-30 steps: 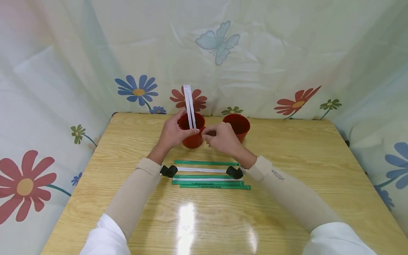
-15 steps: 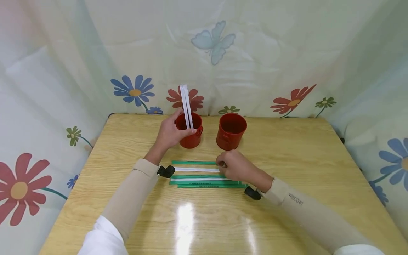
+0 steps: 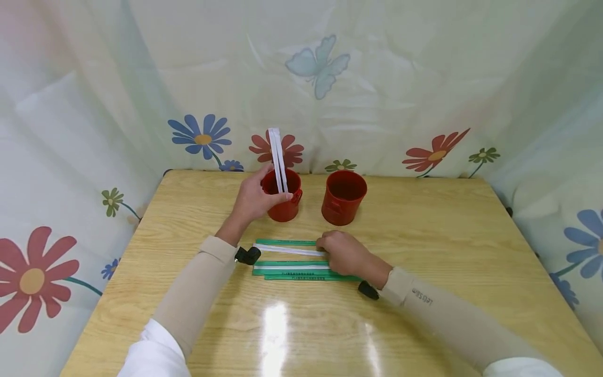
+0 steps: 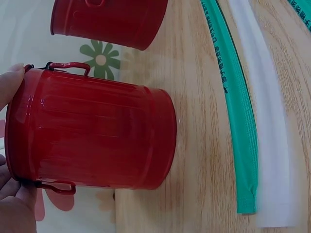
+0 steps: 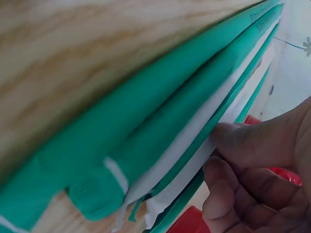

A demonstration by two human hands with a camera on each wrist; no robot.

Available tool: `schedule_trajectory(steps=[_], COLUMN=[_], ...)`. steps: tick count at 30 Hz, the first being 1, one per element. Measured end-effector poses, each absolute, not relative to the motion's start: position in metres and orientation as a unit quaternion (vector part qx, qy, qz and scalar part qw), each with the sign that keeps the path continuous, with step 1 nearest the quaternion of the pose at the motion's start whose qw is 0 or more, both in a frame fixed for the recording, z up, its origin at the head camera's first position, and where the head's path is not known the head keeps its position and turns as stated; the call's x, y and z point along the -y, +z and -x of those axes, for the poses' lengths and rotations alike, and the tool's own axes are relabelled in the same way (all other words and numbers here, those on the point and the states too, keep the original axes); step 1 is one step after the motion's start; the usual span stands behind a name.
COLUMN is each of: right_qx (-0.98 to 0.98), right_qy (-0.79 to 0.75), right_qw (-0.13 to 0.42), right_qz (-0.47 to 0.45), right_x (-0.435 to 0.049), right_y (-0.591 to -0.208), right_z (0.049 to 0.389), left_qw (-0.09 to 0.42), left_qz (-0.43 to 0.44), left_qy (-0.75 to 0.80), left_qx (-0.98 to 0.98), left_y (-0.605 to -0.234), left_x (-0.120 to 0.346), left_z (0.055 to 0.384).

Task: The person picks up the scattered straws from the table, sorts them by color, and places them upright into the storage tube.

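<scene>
My left hand [image 3: 254, 198] grips the rim of the left red bucket [image 3: 284, 212], with the thumb at the front of the rim. Two white paper-wrapped straws [image 3: 278, 157] lean upright out of that bucket. The left wrist view shows the bucket's ribbed side [image 4: 102, 133] and small handles. Farther front, my right hand [image 3: 346, 252] pinches the right end of a white wrapped straw [image 3: 289, 250] between thumb and forefinger. That straw [image 5: 187, 177] lies between green wrapped straws in the right wrist view, and its right end is partly hidden by the hand in the head view.
A second red bucket [image 3: 341, 209] stands right of the first. Behind the pinched straw lies one green wrapped straw [image 3: 287, 242]; in front are several green ones [image 3: 292, 265] with a white one among them. A floral curtain [image 3: 377, 104] hangs along the table's back edge.
My right hand has come away from beside the left bucket, moved down toward the front, and taken hold of the white straw, which now lies slightly slanted. The left hand stays on the bucket.
</scene>
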State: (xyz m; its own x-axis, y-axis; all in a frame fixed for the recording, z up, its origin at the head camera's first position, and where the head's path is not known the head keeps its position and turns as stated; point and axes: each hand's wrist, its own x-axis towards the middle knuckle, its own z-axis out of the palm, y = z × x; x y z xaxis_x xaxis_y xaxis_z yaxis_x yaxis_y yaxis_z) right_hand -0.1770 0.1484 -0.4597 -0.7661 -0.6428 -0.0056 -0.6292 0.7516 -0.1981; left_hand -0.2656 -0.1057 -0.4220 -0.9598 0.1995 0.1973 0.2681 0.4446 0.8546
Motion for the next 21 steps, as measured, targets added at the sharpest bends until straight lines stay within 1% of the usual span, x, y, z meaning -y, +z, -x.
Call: schedule_trajectory(steps=[5,9,13,21], right_qx=[-0.937,-0.935,-0.93,-0.905], right_qy=[-0.059,-0.054,-0.111,-0.294], right_qw=[0.093,0.111,0.098,0.035], right_qz=[0.331,0.333,0.338,0.306], right_x=[-0.145,-0.145,-0.152,-0.165], right_y=[-0.456,-0.449,-0.441,-0.421], right_z=[0.176,0.178,0.182,0.191], left_qw=[0.031,0.035,0.038,0.045], left_qz=[0.137,0.136,0.137,0.149], left_qy=[-0.511,-0.512,-0.51,-0.498], left_qx=[0.848,0.847,0.848,0.853], left_y=[-0.422,-0.421,-0.42,-0.422], left_x=[0.106,0.105,0.103,0.103], left_z=[0.264,0.266,0.267,0.266])
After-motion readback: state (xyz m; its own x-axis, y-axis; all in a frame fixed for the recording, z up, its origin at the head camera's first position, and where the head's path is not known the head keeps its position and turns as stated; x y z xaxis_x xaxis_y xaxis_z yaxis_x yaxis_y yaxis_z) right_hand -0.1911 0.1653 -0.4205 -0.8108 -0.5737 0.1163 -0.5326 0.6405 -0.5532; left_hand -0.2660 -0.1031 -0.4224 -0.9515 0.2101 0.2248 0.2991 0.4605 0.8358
